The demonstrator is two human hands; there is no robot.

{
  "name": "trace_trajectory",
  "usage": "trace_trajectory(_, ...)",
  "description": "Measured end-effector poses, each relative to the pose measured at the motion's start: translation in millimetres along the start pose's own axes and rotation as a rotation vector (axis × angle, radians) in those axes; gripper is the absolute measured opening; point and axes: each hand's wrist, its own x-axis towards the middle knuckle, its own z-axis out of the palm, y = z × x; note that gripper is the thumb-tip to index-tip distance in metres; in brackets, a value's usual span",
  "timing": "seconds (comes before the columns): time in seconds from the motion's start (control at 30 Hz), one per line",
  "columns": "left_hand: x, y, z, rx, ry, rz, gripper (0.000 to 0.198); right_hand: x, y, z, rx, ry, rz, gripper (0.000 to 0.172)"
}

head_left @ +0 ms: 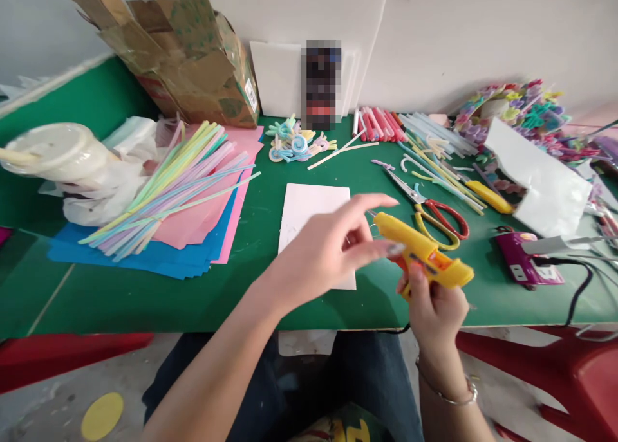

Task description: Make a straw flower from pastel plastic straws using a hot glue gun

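My right hand [437,307] is wrapped around the handle of a yellow glue gun [425,252], its nozzle pointing to the upper left. Close to that nozzle is my left hand [328,246], with index finger and thumb stretched out and apart on either side of the tip. The thumb overlaps the gun's side; whether it presses on it I cannot tell. Below the left hand lies a white sheet [313,204], partly covered by it. Scissors [425,204] with red and yellow handles rest on the green table, just behind the gun.
Pastel pipe cleaners [168,191] lie on coloured sheets [140,255] at left, beside a lidded cup [62,152]. A cardboard box [193,69] stands behind. Finished twisted pieces [299,145] sit at the back. A purple power strip [526,258] with a cable is at right.
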Motion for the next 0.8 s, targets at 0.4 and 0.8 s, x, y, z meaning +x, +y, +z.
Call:
trace_trajectory(0.4,8,-67,2.4,0.420,0.148,-0.197,0.025,9,5,5,0.665,-0.130,0.612,0.035)
trace_trajectory(0.8,17,-88,23.2,0.657,-0.040,0.093,0.028,7,13,11,0.664,-0.145,0.634,0.036)
